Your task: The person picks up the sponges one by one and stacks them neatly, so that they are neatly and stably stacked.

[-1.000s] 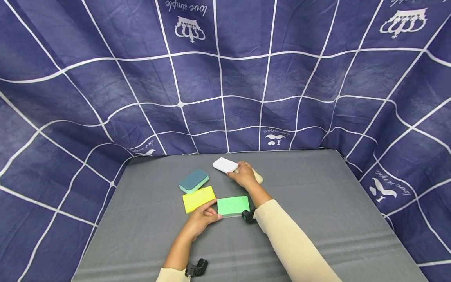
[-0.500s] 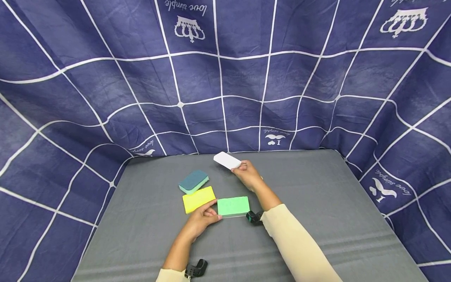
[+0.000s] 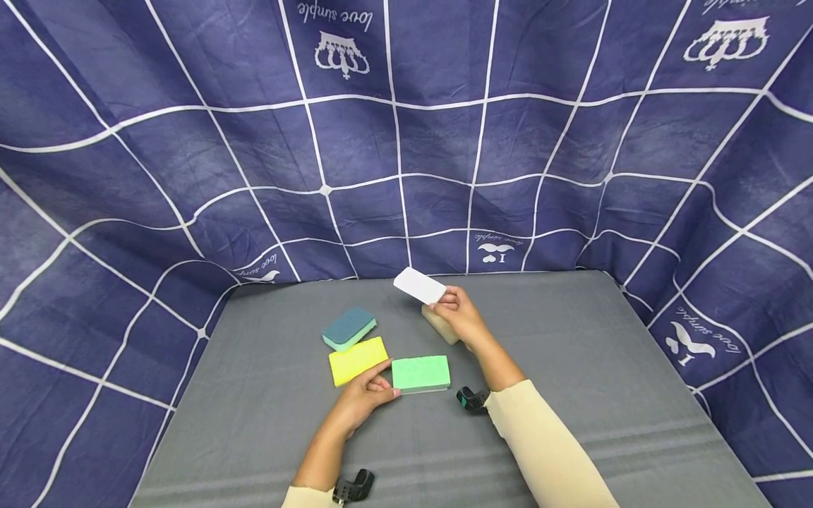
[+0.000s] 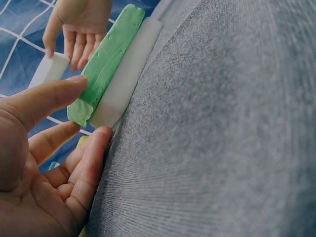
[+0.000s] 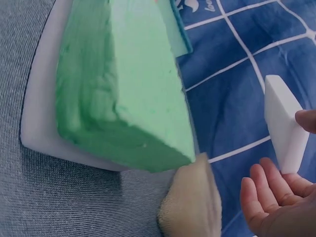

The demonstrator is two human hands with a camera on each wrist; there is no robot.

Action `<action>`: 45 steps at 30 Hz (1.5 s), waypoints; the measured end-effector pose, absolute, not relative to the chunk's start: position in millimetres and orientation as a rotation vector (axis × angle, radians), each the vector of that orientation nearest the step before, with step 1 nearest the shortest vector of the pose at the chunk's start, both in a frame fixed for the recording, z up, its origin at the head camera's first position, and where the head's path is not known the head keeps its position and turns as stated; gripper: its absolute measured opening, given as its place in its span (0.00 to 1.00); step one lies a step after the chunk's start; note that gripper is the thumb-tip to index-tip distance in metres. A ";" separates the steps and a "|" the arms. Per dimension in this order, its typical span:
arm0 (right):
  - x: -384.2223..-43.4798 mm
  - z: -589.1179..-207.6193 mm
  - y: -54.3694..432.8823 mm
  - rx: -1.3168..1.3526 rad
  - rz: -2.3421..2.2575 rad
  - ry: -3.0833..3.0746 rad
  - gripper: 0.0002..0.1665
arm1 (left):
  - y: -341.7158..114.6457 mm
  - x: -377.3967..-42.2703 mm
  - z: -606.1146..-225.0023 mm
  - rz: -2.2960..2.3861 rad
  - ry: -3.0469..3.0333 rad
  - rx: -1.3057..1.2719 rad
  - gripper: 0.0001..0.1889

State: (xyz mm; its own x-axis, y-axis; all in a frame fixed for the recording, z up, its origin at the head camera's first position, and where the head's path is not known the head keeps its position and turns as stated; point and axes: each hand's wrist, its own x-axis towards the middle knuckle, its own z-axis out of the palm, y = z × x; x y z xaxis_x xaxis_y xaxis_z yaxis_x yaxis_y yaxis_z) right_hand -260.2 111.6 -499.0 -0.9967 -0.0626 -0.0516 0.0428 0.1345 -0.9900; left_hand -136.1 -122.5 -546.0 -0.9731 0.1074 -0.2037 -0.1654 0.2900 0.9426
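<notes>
Over the last second the white block (image 3: 419, 286) — beyond the green block (image 3: 420, 374) — has been raised and carried rightward, pinched at one edge by the right hand (image 3: 462, 317). The left hand (image 3: 363, 395) holds the green block's left end between thumb and fingers; in this judgement, the white block is secured but not yet placed.

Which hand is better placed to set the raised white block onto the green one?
The right hand, probably: it grips the white block above the table. The left hand is at the left end of the green block and could steady it.
</notes>
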 end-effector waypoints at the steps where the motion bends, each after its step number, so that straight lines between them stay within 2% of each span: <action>1: -258.9 -497.4 112.0 -0.030 -2.016 2.309 0.36 | -121.9 -135.7 -545.2 1.745 2.334 -0.061 0.35; 9: -240.3 -481.9 112.5 -0.121 -1.981 2.321 0.38 | -118.7 -132.8 -540.0 1.747 2.342 -0.081 0.35; 23: -211.2 -484.5 116.2 -0.314 -1.966 2.286 0.36 | -125.9 -135.1 -548.6 1.774 2.292 -0.030 0.37; 45: -176.9 -519.6 133.9 -0.396 -1.884 2.310 0.34 | -125.7 -135.5 -547.9 1.772 2.305 -0.021 0.37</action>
